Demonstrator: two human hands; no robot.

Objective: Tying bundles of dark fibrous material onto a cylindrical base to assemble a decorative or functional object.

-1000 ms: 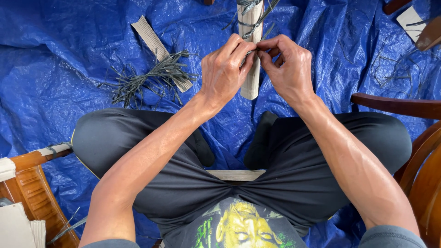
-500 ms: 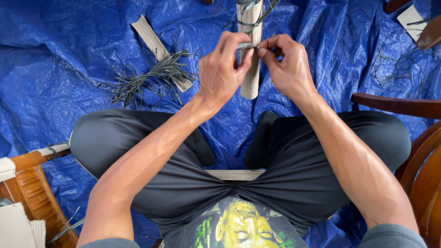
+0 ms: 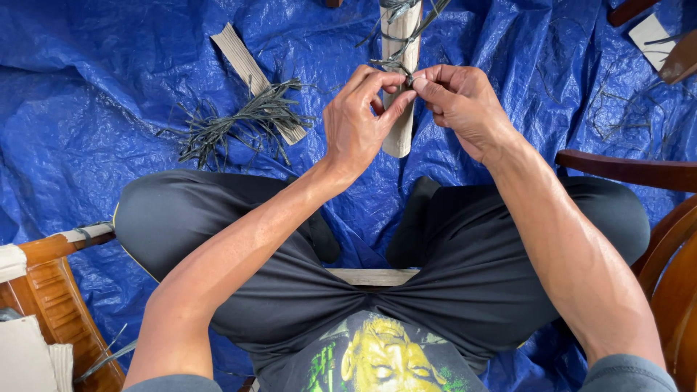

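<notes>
Left hand (image 3: pixel 359 120) and right hand (image 3: pixel 461 101), fingertips pinched together, grip what appears to be a thin dark fibre strand (image 3: pixel 401 69) against the pale upright wooden slat (image 3: pixel 401 87) above blue plastic tarpaulin (image 3: pixel 109 80).

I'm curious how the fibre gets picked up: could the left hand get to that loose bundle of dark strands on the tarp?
Probably yes. The left hand is pinching a strand at the pale stick, but the bundle of strands lies just to its left on the blue tarp, with nothing between.
</notes>
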